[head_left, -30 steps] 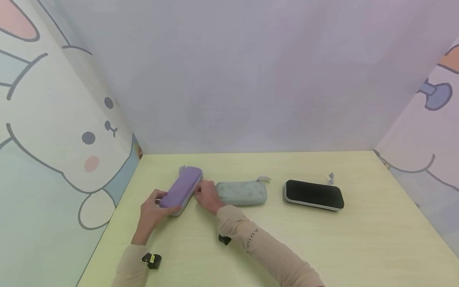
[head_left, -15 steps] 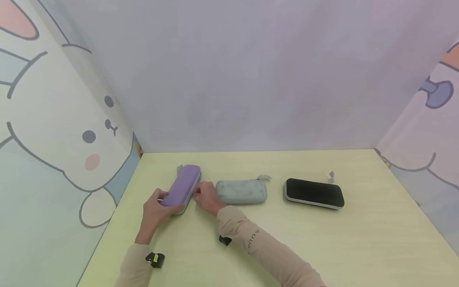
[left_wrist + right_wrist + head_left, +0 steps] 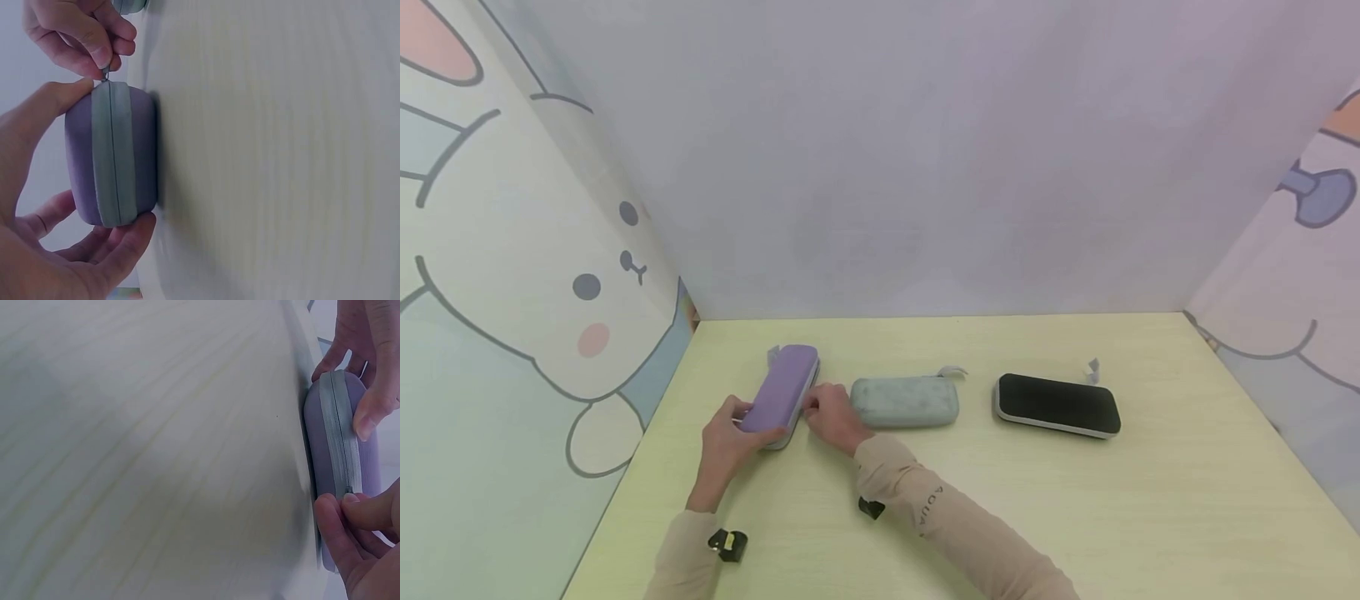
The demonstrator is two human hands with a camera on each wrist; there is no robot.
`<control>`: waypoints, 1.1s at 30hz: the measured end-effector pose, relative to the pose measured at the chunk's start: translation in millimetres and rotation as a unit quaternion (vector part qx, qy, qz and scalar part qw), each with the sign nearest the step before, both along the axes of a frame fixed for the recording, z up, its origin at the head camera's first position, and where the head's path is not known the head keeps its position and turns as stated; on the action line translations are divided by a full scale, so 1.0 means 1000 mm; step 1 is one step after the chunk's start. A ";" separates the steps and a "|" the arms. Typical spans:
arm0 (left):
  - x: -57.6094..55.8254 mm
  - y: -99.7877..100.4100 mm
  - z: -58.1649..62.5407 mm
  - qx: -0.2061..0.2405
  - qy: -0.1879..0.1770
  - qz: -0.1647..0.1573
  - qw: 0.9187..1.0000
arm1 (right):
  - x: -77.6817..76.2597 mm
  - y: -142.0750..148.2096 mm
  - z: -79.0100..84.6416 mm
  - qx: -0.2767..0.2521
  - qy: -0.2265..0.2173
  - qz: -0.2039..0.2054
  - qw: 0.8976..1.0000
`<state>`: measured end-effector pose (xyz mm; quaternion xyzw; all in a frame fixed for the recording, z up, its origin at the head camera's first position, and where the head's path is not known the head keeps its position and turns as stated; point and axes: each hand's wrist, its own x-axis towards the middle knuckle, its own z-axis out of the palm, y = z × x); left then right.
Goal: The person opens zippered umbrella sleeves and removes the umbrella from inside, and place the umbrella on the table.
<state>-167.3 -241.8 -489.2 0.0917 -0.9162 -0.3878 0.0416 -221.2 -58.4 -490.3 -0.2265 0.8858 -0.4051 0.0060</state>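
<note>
A purple hard-shell zip case with a grey zipper band lies at the left of the table. My left hand grips its near end, thumb on one side and fingers on the other. On the case's right side, my right hand pinches the small zipper pull between thumb and curled forefinger. In the right wrist view the pull sits partway along the long side, and the zipper band looks closed beyond it. The left wrist view shows the near end of the band, also closed.
Just right of my right hand lies a grey-green case with a strap at its far corner. Farther right is a black case with a light band. The pale wooden table meets printed walls at its left, back and right.
My left hand and the near end of the purple case have shifted slightly right. My right hand, at the case's right side, has moved a little toward the near end.
</note>
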 end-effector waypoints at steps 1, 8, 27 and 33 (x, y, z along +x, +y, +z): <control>0.000 0.000 0.000 -0.001 -0.001 0.001 1.000 | 0.000 0.000 0.000 -0.001 0.001 0.000 1.000; 0.001 0.004 0.001 -0.003 0.002 0.009 1.000 | 0.004 0.000 0.000 -0.004 0.007 0.005 1.000; 0.000 0.008 0.000 -0.008 0.005 0.010 1.000 | 0.009 -0.002 -0.004 -0.009 0.046 -0.006 0.999; 0.002 0.010 0.003 -0.009 0.008 0.012 1.000 | 0.009 -0.002 -0.007 -0.011 0.049 -0.006 0.999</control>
